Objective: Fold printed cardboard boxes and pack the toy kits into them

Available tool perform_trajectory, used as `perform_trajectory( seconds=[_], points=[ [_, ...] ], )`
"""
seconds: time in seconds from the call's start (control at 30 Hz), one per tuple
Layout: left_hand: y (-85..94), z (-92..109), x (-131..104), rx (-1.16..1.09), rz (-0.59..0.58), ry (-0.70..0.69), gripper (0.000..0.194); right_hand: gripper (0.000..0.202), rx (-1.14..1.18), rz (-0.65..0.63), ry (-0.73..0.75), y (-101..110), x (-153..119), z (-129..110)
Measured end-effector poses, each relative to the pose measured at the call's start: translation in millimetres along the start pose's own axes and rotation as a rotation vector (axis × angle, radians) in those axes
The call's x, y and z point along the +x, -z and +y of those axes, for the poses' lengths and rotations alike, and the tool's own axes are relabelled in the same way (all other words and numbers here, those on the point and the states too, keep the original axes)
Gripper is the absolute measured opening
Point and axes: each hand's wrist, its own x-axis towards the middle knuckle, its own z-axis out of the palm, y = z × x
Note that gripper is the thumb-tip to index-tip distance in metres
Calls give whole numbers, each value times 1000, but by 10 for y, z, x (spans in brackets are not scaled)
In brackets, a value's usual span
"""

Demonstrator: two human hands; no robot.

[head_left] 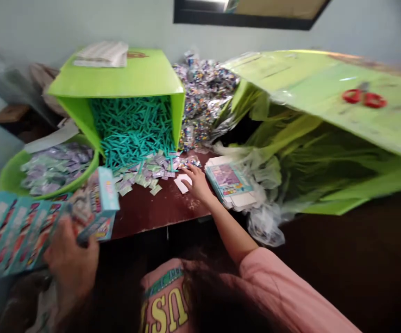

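Note:
My left hand (72,256) is wrapped round a printed box (98,203), beside a row of similar teal boxes (9,231) at the left. Out over the dark red table (148,212), my right hand (197,182) has its fingers spread at a small white card (182,183). Just beyond the fingertips lie small shiny packets (191,161). Small green and purple sachets (148,171) are scattered left of that hand. To its right rests a stack of flat printed cartons (228,180).
A green box (141,74) on its side holds teal sticks (134,129). A green tub (9,173) of sachets stands left. Shiny packets (203,92) are heaped behind. Red scissors (363,98) lie on a large green carton (318,74). Clear plastic (266,224) hangs at the table's edge.

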Motion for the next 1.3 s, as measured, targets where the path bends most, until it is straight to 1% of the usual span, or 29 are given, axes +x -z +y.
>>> perform_trajectory(
  seconds=[0.03, 0.1, 0.13, 0.17, 0.2, 0.23, 0.3, 0.4, 0.47, 0.5, 0.53, 0.6, 0.63, 0.7, 0.73, 0.77, 0.83, 0.87, 0.93, 0.97, 1.03, 1.07, 1.1, 1.13, 1.17, 1.2, 1.23, 1.27, 1.3],
  points=[
    [41, -16, 31, 108, -11, -21, 95, 51, -146, -1, -136, 28, -83, 256],
    [-1, -26, -4, 257, -113, -47, 95, 64, -373, 18, -416, 86, -324, 716],
    [-74, -21, -54, 307, -172, -64, 92, 71, -449, 40, -526, 106, -464, 898],
    [-171, -11, -107, 343, -231, -84, 89, 78, -499, 64, -600, 114, -604, 1039],
    [-280, 0, -153, 369, -277, -100, 86, 81, -529, 83, -633, 110, -733, 1138],
    [-392, 9, -180, 392, -304, -103, 84, 81, -543, 95, -630, 96, -846, 1200],
    [-592, 5, -159, 443, -302, -60, 79, 70, -546, 99, -558, 53, -1015, 1237],
    [-797, -71, 36, 522, -203, -33, 72, 59, -529, 112, -449, 26, -1158, 1199],
    [-884, -145, 194, 521, -138, -60, 73, 59, -505, 171, -402, 78, -1228, 1165],
    [-917, -174, 255, 509, -129, -68, 76, 58, -483, 213, -378, 127, -1261, 1143],
    [-944, -192, 294, 495, -139, -72, 79, 57, -453, 257, -348, 186, -1291, 1112],
    [-980, -179, 297, 479, -208, -75, 79, 55, -379, 361, -281, 309, -1319, 1007],
    [-993, -150, 267, 480, -254, -81, 75, 55, -337, 415, -248, 353, -1308, 928],
    [-1016, -61, 177, 477, -280, -27, 69, 57, -259, 506, -192, 359, -1231, 713],
    [-1025, -10, 131, 475, -263, 25, 70, 59, -223, 520, -163, 306, -1171, 580],
    [-1030, 41, 91, 474, -240, 74, 71, 61, -191, 503, -129, 212, -1107, 435],
    [-1019, 148, 20, 440, -196, 154, 72, 63, -134, 398, -33, -70, -992, 134],
    [-1002, 210, -17, 393, -171, 169, 71, 63, -107, 332, 20, -235, -951, -8],
    [-966, 364, -112, 197, -145, 125, 73, 64, -48, 244, 103, -542, -912, -263],
    [-957, 457, -174, 36, -166, 74, 76, 64, -16, 232, 134, -658, -917, -380],
    [-974, 650, -320, -387, -285, 2, 86, 64, 53, 226, 216, -788, -976, -611],
    [-1003, 739, -394, -604, -351, 35, 87, 63, 92, 199, 293, -802, -1022, -728],
    [-1041, 813, -462, -783, -388, 130, 83, 62, 133, 144, 386, -791, -1067, -841],
    [-1083, 869, -517, -911, -388, 265, 75, 60, 175, 75, 471, -760, -1104, -940],
    [-1123, 903, -557, -988, -354, 410, 67, 59, 216, 17, 513, -720, -1123, -1014],
    [-1153, 918, -580, -1025, -316, 524, 60, 59, 256, -12, 485, -679, -1118, -1053],
    [-1169, 914, -586, -1040, -303, 582, 55, 64, 304, -10, 389, -644, -1088, -1052],
    [-1166, 893, -574, -1048, -328, 580, 52, 71, 373, 4, 244, -622, -1036, -1010],
    [-1144, 857, -546, -1058, -390, 529, 51, 77, 475, 2, 81, -617, -968, -932]
  ],
)
